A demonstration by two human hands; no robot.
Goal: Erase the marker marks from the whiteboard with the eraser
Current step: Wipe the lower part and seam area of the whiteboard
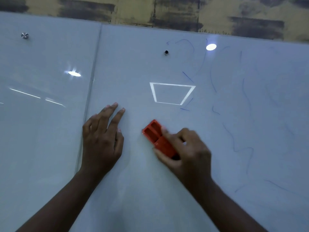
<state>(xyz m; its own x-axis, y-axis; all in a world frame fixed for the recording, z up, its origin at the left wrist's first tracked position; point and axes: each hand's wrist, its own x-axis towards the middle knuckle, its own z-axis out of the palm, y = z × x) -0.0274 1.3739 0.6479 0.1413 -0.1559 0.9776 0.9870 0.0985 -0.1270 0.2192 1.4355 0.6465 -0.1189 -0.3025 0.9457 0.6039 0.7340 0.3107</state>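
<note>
This looks like an office or meeting room. A large glass whiteboard [133, 72] fills the view, made of panels that meet at a seam [93, 77] at ten o'clock and are fixed by a round metal standoff [24, 35] at eleven o'clock. Its glossy surface reflects a square ceiling light panel [172, 93] near the centre and round downlights [211, 47] at one o'clock.

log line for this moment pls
right hand grips eraser on whiteboard | left hand flat on board | blue marks remain at right
</note>
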